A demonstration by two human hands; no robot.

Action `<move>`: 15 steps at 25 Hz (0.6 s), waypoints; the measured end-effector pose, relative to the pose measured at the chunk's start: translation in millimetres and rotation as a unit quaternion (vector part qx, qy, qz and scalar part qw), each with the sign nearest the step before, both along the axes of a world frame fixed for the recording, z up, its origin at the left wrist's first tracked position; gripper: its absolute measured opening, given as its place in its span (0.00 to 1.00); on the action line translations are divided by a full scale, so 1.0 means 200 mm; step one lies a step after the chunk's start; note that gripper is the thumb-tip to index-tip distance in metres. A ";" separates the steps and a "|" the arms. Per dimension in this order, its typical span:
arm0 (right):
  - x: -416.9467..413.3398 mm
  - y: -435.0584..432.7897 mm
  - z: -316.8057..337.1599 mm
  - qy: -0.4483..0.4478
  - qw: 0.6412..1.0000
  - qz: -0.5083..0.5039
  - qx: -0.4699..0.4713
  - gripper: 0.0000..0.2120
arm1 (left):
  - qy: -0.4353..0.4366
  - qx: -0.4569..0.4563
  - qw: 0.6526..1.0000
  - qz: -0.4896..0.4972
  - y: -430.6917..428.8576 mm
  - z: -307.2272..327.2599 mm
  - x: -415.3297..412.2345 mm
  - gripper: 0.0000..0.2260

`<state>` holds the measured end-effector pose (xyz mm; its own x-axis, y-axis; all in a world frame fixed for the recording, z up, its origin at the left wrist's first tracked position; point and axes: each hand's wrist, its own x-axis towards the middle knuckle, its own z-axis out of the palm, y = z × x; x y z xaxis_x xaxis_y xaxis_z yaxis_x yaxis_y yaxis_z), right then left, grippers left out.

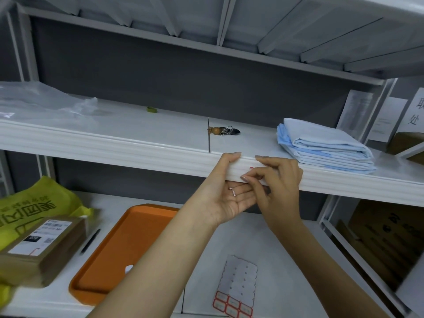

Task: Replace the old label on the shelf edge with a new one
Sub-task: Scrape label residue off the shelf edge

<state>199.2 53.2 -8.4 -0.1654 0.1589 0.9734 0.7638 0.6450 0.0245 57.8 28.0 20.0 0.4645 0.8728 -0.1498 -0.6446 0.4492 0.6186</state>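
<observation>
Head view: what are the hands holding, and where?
Left hand grips the shelf edge, thumb on top, fingers beneath. Right hand seems to pinch the label at its lower left corner; contact partly hidden.

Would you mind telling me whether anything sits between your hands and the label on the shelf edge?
Nothing visible does: the right hand pinches the label on the shelf edge, the left hand gripping beside it.

The white middle shelf (137,134) carries a crumpled clear plastic bag (39,104), a keyring (223,130) and folded blue cloths (325,145). On the lower shelf (286,239) lie a yellow-green bag (46,203), a cardboard parcel (43,246), a pen (90,241), an orange tray (119,244) and a sheet of red-bordered labels (238,285).
</observation>
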 end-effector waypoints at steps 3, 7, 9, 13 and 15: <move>0.02 -0.02 0.01 -0.015 0.999 0.021 -0.028 0.07 | 0.002 0.002 1.000 -0.021 0.00 0.00 -0.02 0.24; 0.04 -0.04 0.03 -0.044 0.997 0.035 -0.057 0.05 | 0.024 -0.002 0.998 -0.057 -0.01 0.02 -0.06 0.32; 0.06 -0.05 0.04 -0.048 0.994 0.050 -0.080 0.05 | 0.021 -0.002 0.998 -0.062 -0.01 0.02 -0.07 0.33; 0.08 -0.06 0.04 -0.047 0.990 0.078 -0.111 0.09 | 0.030 0.012 0.999 -0.043 -0.04 -0.02 -0.07 0.17; 0.08 -0.05 0.05 -0.037 0.990 0.078 -0.114 0.10 | 0.032 0.017 0.999 -0.033 -0.06 -0.03 -0.06 0.11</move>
